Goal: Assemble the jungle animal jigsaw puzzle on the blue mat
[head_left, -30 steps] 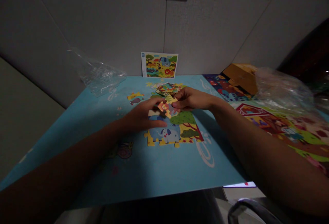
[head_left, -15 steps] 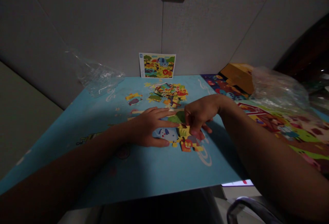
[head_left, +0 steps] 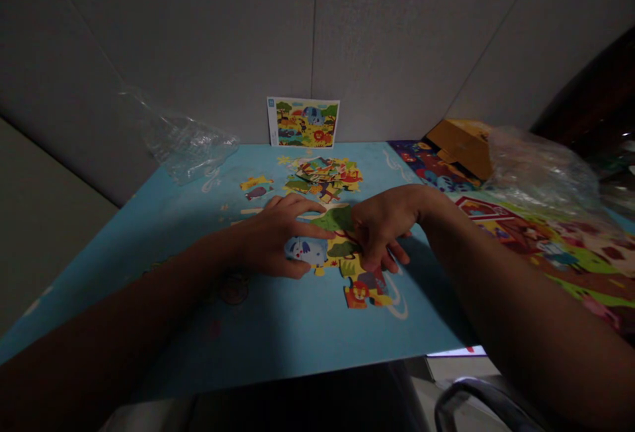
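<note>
- Back left: crumpled clear plastic wrapper (head_left: 191, 154) on the pale blue desk (head_left: 149, 233), against the wall; well apart from the work.
- Next: small flat scrap of puzzle, yellow with a purple animal (head_left: 256, 188), lying alone; best left undisturbed.
- Left hand (head_left: 275, 237): fingers spread wide, thumb well apart from them, nothing seen pinched. Lies over the flat elephant section of joined blue, green and yellow pieces (head_left: 307, 253). Sound use, in my judgement: light, flat pressure there should stop the section skating.
- Behind: glossy white-bordered picture card (head_left: 305, 122) upright against the wall, in plain sight; worth a glance to check lion against elephant. Before it, a heap of loose multicoloured pieces (head_left: 327, 174).
- Flat yellow-and-orange lion cluster (head_left: 360, 290): at the section's lower right edge, below the right hand. Whether any tab is seated, cannot tell.
- Right hand (head_left: 387, 223): wrist bent, thumb and forefinger drawn close above the cluster, other fingers loosely curled. Pinching or only pressing, cannot tell.
- Advice: square the edges first, line tab with socket, then press straight down along the seam; sideways force would likely buckle the joins.
</note>
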The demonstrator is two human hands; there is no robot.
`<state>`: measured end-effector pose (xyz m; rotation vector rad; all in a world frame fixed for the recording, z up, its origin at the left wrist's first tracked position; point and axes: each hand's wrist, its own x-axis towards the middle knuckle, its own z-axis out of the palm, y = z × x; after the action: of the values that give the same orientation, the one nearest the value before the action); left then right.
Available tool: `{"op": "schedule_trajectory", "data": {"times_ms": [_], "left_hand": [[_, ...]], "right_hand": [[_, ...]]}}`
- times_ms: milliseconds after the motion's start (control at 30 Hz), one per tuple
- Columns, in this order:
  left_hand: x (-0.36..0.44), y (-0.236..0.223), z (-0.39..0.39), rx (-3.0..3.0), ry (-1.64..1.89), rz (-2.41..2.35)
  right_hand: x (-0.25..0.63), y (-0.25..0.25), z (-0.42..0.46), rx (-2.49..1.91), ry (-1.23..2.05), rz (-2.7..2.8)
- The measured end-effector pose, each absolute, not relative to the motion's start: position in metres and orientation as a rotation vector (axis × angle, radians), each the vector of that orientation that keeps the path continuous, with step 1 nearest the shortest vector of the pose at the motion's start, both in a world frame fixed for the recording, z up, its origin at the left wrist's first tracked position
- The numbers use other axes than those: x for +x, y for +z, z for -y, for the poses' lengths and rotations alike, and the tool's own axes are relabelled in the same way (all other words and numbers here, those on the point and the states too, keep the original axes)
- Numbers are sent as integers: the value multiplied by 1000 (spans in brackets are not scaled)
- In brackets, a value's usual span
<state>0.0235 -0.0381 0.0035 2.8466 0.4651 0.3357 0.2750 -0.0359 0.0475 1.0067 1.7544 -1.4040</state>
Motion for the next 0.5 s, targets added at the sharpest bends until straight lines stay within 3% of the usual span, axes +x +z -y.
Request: {"op": "schedule_trajectory", "data": {"times_ms": [500], "left_hand": [[31,3,53,2823,258,-212]], "right_hand": [[263,51,46,1184,-1309,-1697]]}}
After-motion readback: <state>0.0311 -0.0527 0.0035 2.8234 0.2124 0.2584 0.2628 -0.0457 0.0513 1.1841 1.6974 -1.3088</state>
